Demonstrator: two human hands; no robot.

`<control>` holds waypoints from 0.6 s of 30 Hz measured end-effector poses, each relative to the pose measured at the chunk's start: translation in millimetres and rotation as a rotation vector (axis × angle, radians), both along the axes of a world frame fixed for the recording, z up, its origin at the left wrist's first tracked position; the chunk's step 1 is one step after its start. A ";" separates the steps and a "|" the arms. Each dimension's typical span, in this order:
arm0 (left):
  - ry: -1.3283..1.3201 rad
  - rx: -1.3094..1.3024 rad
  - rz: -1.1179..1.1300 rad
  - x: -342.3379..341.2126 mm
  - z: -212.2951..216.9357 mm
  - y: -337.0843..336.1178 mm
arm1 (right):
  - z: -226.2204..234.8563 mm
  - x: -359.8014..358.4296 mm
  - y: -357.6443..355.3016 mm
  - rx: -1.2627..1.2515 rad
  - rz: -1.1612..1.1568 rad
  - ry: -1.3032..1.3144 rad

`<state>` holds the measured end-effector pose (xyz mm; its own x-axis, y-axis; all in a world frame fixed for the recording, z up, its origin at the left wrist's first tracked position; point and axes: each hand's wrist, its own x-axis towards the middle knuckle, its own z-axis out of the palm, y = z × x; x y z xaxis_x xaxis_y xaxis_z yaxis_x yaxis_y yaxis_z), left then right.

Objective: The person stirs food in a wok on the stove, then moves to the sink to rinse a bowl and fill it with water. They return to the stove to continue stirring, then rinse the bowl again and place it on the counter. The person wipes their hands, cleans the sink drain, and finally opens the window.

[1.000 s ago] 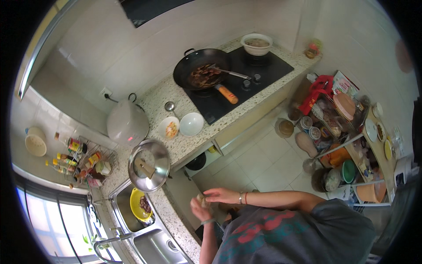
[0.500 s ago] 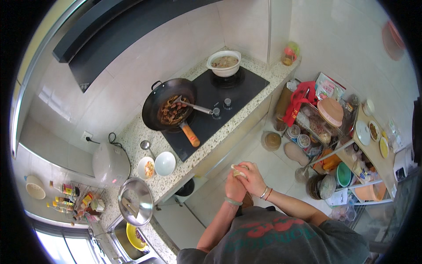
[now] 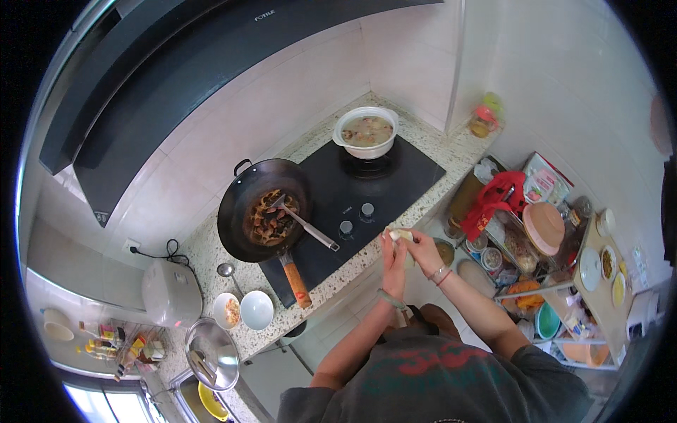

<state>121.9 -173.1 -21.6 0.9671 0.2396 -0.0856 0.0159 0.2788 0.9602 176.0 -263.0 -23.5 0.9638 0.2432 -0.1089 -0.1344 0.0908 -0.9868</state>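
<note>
Both hands raised together at front edge of stone surface (image 3: 430,151), by the black cooktop (image 3: 367,197). Left hand (image 3: 393,262) cupped round a small pale item (image 3: 400,236), fingers closed on it from below. Right hand (image 3: 423,250) pinching same item from the right, fingertips on top. Can't tell what the item is, too small. Wok (image 3: 262,209) w/ dark food on cooktop left, metal spatula (image 3: 300,220) resting in it, wooden handle pointing toward front edge. White pot (image 3: 365,131) on rear burner. Two small bowls (image 3: 245,310) on surface, left of wok handle. Cluttered rack (image 3: 564,275) at right, well apart from hands.
</note>
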 end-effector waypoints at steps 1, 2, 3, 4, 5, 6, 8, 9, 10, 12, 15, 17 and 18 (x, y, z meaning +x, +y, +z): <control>-0.039 0.164 0.035 13.8 11.1 0.8 | 0.7 21.7 5.7 0.109 0.033 0.105; -0.070 0.061 0.096 23.4 22.8 2.6 | 1.8 44.5 12.6 0.217 0.067 0.212; -0.080 0.059 0.139 34.5 23.0 9.3 | 2.4 63.8 23.1 0.323 0.108 0.326; -0.096 0.056 0.179 46.9 21.7 13.1 | 3.0 84.3 35.4 0.410 0.146 0.410; -0.110 0.054 0.222 57.2 18.2 15.9 | 1.1 105.8 46.3 0.496 0.184 0.497; -0.163 -0.056 0.270 68.6 9.0 18.8 | -10.3 133.2 55.3 0.543 0.326 0.564; -0.114 -0.142 0.333 88.2 8.9 17.3 | -25.4 180.5 82.7 0.687 0.295 0.733; -0.094 -0.183 0.362 100.1 9.5 14.6 | -38.2 205.9 93.9 0.755 0.298 0.779; -0.077 -0.184 0.388 114.9 4.0 11.4 | -52.9 231.2 102.0 0.816 0.292 0.825; -0.016 -0.190 0.431 137.7 12.3 4.1 | -72.8 268.4 118.3 0.945 0.276 0.926; 0.020 -0.181 0.499 163.7 10.9 -0.4 | -83.0 294.5 135.7 0.930 0.214 1.001; 0.032 -0.166 0.524 178.1 11.9 -4.5 | -88.9 304.2 131.7 0.970 0.260 1.017; 0.045 -0.161 0.541 182.2 11.6 -5.7 | -90.2 304.2 127.7 0.987 0.285 1.028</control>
<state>304.0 -178.8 -10.1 0.7047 0.6808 -0.2000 -0.1301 0.4011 0.9068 480.3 -135.3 -113.6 0.4723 0.7921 -0.3866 -0.8586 0.5126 0.0014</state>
